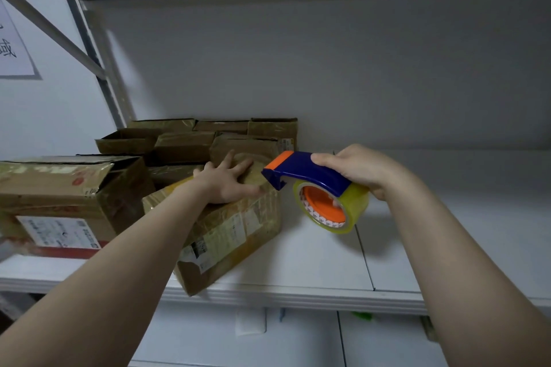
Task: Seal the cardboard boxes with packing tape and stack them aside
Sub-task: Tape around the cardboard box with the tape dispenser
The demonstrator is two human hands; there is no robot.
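A brown cardboard box (229, 232) with labels and shiny tape on it lies at an angle on the white shelf (313, 265), one corner over the front edge. My left hand (229, 180) presses flat on its top, fingers spread. To its right, my right hand (357, 170) grips a blue and orange tape dispenser (310, 173) that carries a roll of clear yellowish tape (331, 207). The dispenser hangs in the air just right of the box, its orange nose pointing toward the box's top edge.
A larger box (65, 197) with a dented top stands on the shelf at the left. Several smaller boxes (208, 140) are stacked behind, against the white back wall. A metal upright (98, 68) and a paper sign (15, 48) are at far left.
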